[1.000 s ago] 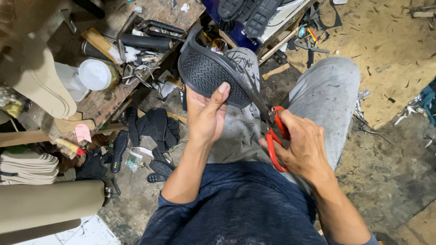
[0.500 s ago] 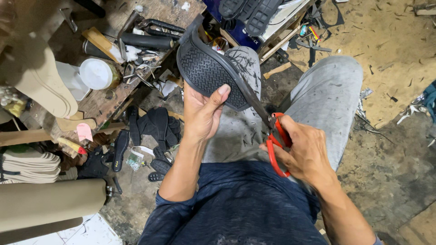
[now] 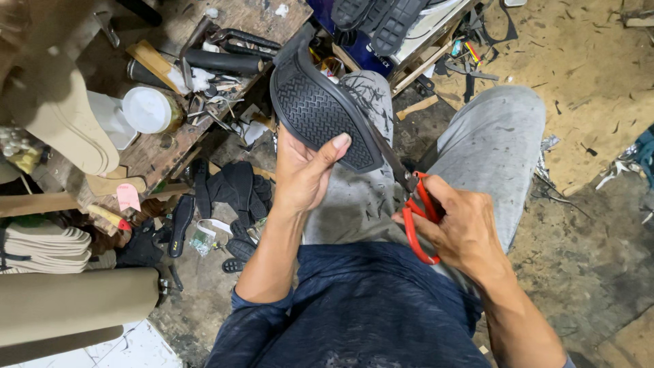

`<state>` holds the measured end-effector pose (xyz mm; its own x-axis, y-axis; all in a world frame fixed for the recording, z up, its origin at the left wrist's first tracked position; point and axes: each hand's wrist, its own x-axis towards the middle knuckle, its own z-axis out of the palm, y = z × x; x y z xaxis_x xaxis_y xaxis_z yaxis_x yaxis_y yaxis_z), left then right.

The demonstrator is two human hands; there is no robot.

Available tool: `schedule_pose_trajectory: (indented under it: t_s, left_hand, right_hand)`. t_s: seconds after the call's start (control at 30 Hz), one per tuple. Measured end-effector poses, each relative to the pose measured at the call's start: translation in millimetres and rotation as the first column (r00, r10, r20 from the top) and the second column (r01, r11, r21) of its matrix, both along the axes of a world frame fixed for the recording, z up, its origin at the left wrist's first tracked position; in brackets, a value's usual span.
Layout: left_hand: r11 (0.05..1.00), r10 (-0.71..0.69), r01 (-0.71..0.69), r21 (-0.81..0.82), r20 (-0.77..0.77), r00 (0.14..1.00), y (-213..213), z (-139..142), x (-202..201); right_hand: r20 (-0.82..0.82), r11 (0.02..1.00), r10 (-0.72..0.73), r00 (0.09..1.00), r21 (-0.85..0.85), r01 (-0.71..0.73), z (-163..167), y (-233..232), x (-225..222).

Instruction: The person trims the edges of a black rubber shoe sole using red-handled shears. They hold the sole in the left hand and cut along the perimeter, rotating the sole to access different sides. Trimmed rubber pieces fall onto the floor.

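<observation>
Two hands busy: left hand (image 3: 303, 170) grasps black textured rubber shoe sole (image 3: 320, 112), thumb on tread. Right hand (image 3: 463, 228) fingers clenched through red-handled scissors (image 3: 415, 204), blades at sole edge.

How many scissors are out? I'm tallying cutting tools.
1: red-handled scissors in the right hand, blades at the black sole that the left hand holds. Bench clutter may hide others.

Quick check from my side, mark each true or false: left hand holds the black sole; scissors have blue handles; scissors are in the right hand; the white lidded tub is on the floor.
1. The left hand holds the black sole: true.
2. The scissors have blue handles: false, they are red.
3. The scissors are in the right hand: true.
4. The white lidded tub is on the floor: false, it stands on the wooden bench.
</observation>
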<state>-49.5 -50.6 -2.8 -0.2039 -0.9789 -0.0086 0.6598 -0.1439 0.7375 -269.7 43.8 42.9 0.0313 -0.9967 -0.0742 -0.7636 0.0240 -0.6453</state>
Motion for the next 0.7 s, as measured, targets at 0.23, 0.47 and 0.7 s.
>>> schedule_pose_trajectory:
  t_s: [0.23, 0.47, 0.7]
  left_hand:
    - [0.999, -0.041, 0.042, -0.013, 0.09, 0.995, 0.2, -0.6, 0.4]
    - [1.0, 0.016, -0.016, 0.006, 0.029, 0.999, -8.4, -4.1, 8.7]
    - [0.999, 0.026, -0.021, -0.045, 0.1, 0.995, -5.5, 2.9, 3.3]
  right_hand:
    - [0.022, 0.999, 0.038, 0.999, -0.016, -0.038, 4.0, -2.5, -2.3]
    - [0.107, 0.999, 0.05, 0.993, -0.01, -0.05, -0.3, -0.4, -4.1]
    - [0.181, 0.995, 0.045, 0.983, 0.082, -0.061, -0.1, -0.2, -2.7]
